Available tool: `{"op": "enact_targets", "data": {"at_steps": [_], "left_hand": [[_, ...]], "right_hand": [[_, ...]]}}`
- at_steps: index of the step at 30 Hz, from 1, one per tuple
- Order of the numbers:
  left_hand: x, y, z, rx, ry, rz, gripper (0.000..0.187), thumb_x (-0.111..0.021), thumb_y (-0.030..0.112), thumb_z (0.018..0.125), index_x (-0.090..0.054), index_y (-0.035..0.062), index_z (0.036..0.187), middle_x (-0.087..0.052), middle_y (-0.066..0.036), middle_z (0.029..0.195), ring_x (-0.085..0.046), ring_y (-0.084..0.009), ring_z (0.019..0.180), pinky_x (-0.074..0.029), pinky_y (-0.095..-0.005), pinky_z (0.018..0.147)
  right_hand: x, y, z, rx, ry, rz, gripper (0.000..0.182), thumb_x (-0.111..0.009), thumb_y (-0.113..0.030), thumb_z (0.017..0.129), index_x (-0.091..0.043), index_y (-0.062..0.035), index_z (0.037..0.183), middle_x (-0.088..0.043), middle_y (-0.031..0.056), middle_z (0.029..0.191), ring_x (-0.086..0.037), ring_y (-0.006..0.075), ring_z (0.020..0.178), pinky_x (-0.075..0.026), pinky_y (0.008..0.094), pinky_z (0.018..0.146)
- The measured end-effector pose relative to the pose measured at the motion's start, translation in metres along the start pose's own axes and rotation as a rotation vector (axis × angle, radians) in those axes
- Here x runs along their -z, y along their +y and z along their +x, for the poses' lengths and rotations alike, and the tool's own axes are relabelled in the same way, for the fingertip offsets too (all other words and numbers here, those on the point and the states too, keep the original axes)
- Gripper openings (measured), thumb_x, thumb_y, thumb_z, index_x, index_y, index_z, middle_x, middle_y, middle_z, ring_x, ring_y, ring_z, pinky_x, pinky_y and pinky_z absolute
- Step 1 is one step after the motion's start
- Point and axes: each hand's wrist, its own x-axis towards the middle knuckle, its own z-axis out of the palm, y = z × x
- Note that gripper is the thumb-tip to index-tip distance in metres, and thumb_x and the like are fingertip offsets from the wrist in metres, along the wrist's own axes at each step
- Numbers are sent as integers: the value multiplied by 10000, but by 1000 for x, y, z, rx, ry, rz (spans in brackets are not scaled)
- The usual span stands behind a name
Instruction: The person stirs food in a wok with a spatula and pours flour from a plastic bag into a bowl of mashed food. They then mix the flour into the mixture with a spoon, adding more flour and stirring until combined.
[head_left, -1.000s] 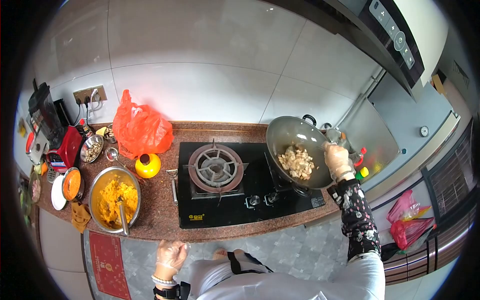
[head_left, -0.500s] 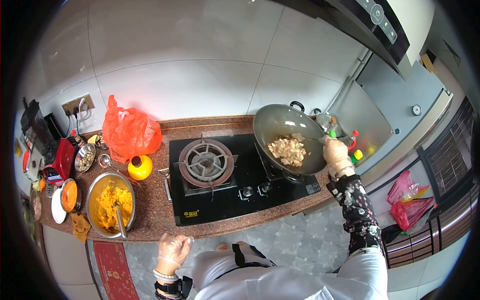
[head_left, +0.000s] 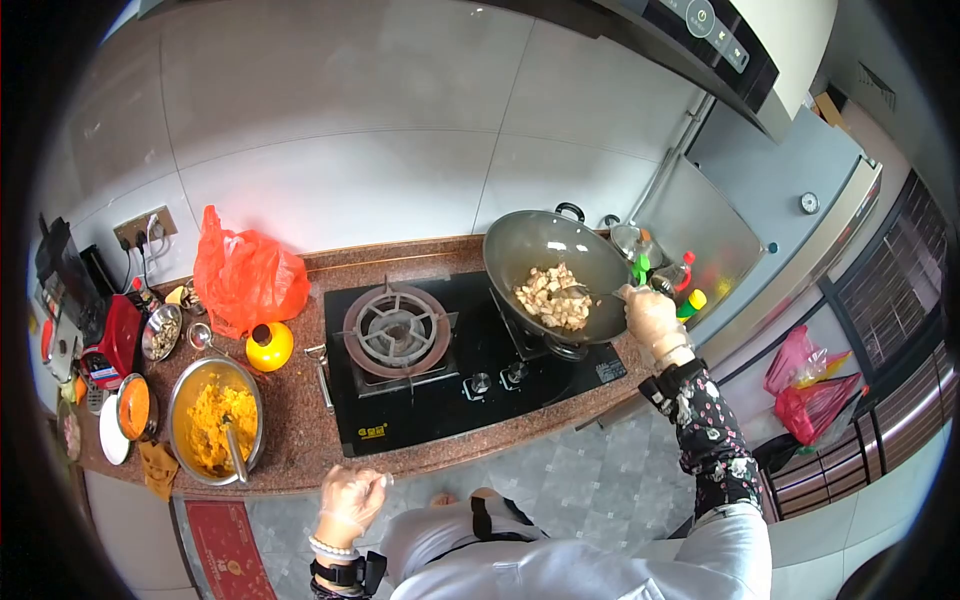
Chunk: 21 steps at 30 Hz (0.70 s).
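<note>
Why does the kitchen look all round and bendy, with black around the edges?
In the head view a fisheye lens bends the counter and wall tiles into curves, and the black corners lie outside its round picture. Daylight makes the tiles shine pale. The wok and right hand look sharp; small things at the far left are squashed and hard to read.

Right hand [head_left: 652, 320] extended, grip closed; left hand [head_left: 348, 502] loosely curled.

Orange bag [head_left: 248, 275], yellow bottle [head_left: 269, 346], black floral sleeve [head_left: 708, 440], perhaps grey wok [head_left: 545, 250].
</note>
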Motion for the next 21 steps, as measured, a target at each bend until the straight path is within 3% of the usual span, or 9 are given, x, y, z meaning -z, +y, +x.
{"op": "enact_targets", "data": {"at_steps": [6,10,13,18,21], "left_hand": [[8,3,-24,59,7,33,152,-649,195,829,-653,80,731,-610,-108,605,-592,-302,583,-441,-415,659],[9,8,-48,104,87,58,153,-645,204,834,-653,79,745,-630,-108,643,-606,-301,620,-444,-411,678],[13,14,-64,158,105,97,144,-644,199,832,-654,81,751,-637,-107,660,-610,-299,635,-445,-405,684],[20,39,-96,233,140,97,136,-646,194,829,-654,83,750,-633,-99,661,-602,-292,634,-444,-399,693],[37,59,-117,289,161,93,141,-642,207,841,-651,87,768,-628,-94,655,-598,-292,632,-439,-401,684]], "right_hand": [[34,3,-25,-23,95,-107,159,-539,-71,830,-643,-131,934,-651,108,759,-675,293,676,-540,415,582],[0,-2,-29,31,125,-51,183,-538,-80,830,-646,-154,959,-648,108,779,-673,290,691,-537,393,595],[3,-6,-35,-94,138,64,252,-667,-145,791,-640,-160,1042,-650,110,830,-666,303,739,-535,423,655],[-39,-26,-31,-23,154,130,240,-573,-103,846,-618,-164,1073,-639,144,851,-663,331,756,-530,449,648],[-33,-24,-52,-25,305,183,253,-554,-81,855,-615,-161,1087,-646,148,830,-660,340,722,-527,449,614]]}}
